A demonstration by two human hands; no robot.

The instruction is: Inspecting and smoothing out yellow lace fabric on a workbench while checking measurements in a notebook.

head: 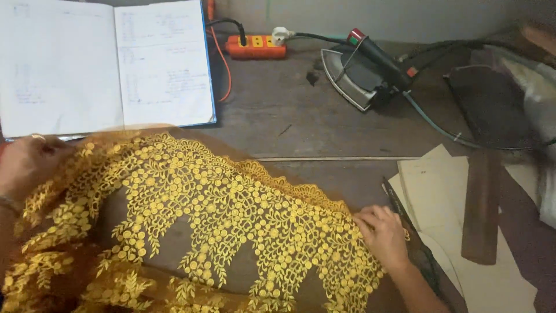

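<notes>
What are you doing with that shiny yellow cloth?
A person has a piece of sheer brown fabric with golden yellow embroidery spread over a wooden worktable. The left hand holds the cloth at its far left edge, and the right hand presses down on its scalloped right edge, so it lies stretched between them. Behind it lie an open notebook, an orange power strip and an iron resting on the table. Paper pattern pieces sit to the right.

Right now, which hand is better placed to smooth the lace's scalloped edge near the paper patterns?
The right hand: it already rests on the yellow lace fabric at that edge. The left hand holds the far corner.
</notes>
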